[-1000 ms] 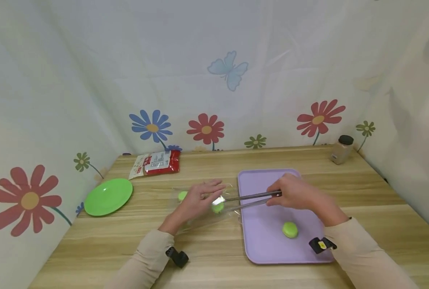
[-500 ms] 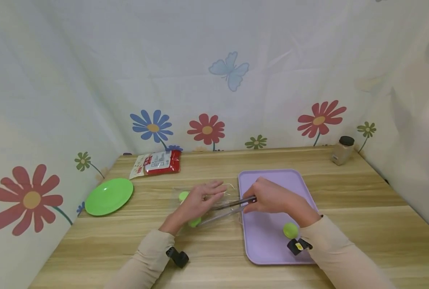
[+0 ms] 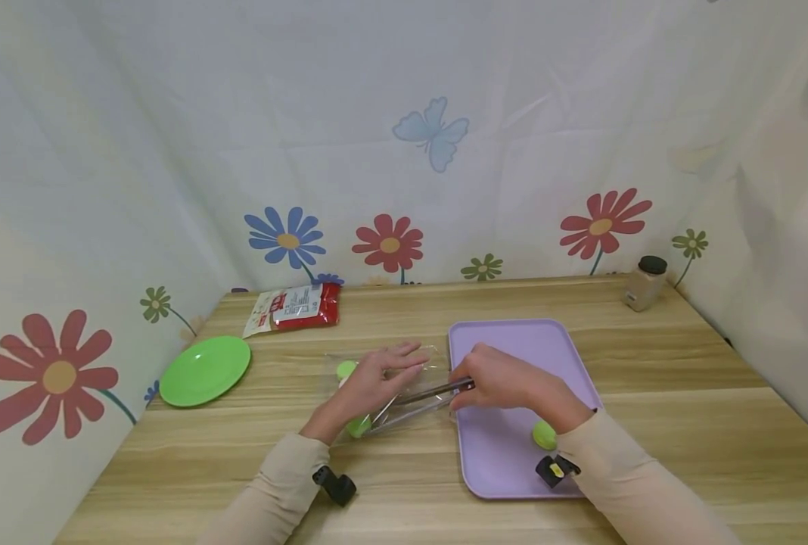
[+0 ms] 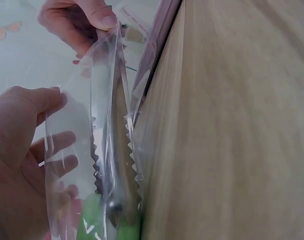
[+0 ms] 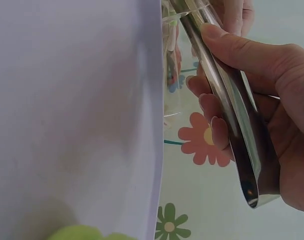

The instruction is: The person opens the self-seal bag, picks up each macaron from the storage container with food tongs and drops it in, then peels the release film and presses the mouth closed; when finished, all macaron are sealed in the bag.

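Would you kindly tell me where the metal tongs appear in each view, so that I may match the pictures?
Head: below centre, the metal tongs slant down and left from the right hand.
Left wrist: left of centre, serrated arms running from near the top towards the bottom.
Right wrist: right of centre, from the top edge to the bent end at lower right.
Shared landmark: the right hand, gripping them.

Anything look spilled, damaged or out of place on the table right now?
Nothing stands out: I see no spill or damage. The silver metal tongs reach into the clear plastic bag, and one round green macaron lies on the rectangular lavender tray. The left hand hides part of the bag.
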{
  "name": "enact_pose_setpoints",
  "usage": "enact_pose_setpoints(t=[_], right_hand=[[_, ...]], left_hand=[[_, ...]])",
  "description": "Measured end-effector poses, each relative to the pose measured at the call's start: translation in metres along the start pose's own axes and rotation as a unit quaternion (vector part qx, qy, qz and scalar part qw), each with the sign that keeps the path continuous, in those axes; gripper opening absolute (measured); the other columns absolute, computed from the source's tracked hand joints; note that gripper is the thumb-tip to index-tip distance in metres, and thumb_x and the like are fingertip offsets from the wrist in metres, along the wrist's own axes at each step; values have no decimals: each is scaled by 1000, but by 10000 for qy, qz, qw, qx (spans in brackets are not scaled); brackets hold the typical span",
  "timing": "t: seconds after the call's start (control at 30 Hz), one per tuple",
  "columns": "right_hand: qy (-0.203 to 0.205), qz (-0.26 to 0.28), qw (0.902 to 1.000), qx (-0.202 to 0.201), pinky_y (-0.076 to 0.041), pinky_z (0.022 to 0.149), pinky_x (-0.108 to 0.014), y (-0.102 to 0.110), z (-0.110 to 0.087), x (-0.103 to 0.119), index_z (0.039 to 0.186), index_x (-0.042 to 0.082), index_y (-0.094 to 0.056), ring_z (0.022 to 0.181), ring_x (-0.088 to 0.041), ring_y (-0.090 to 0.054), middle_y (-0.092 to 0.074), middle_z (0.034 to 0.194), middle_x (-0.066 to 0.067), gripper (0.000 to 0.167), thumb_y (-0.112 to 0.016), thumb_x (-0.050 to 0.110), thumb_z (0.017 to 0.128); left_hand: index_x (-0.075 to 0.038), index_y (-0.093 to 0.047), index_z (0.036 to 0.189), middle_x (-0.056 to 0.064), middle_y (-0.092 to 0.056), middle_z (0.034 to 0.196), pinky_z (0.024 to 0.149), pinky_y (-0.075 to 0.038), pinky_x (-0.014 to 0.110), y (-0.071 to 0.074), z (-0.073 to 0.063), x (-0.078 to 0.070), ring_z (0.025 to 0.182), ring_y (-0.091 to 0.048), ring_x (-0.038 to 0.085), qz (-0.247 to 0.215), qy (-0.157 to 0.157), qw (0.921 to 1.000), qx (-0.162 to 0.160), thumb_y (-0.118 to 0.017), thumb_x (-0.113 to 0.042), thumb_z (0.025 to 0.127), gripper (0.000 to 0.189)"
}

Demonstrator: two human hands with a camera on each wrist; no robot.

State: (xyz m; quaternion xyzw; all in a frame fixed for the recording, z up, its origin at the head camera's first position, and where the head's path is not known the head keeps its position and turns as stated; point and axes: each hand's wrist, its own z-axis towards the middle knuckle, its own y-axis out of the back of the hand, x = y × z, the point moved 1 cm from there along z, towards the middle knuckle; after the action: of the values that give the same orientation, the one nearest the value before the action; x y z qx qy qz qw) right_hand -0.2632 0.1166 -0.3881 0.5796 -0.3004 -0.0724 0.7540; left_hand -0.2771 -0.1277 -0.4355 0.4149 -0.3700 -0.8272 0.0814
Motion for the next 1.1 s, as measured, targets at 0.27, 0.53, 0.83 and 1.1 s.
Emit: enact_pose_setpoints(t=[0.27,0.53,0.83,1.1], right_hand=[[-208,213,9995,65,-48,56,-20,7,-4,1,88,10,-76,62,-1,-55,-64,71,12,14,-82,22,85],[-874,398,9953,-96,-51,59,-23,27,-36,-9,94,10,-76,66,-4,-57,-65,75,12,17,-82,23,85],[-1598,877,9831,-184,-52,60,-24,55,-108,-32,102,5,-75,69,-7,-55,-63,78,8,29,-83,26,84],[-1844,1201,9754,118,-51,57,-24,89,-162,-50,96,8,-77,65,-8,-55,-65,76,7,25,-86,25,80]], left_hand=[[-9,-70,128,11,-53,145,114,-31,56,1,0,-2,140,-42,35,17,121,9999,50,-62,-30,101,35],[-10,-70,127,7,-53,145,114,-31,53,0,0,-2,139,-43,34,85,127,9999,4,-62,-28,101,33],[-18,-70,129,-1,-52,146,114,-34,47,1,-2,-2,141,-42,23,226,405,9989,-25,-62,-29,101,31],[-16,-70,128,3,-55,145,115,-33,46,-1,-2,-3,140,-44,27,97,405,9991,-85,-62,-27,101,30]])
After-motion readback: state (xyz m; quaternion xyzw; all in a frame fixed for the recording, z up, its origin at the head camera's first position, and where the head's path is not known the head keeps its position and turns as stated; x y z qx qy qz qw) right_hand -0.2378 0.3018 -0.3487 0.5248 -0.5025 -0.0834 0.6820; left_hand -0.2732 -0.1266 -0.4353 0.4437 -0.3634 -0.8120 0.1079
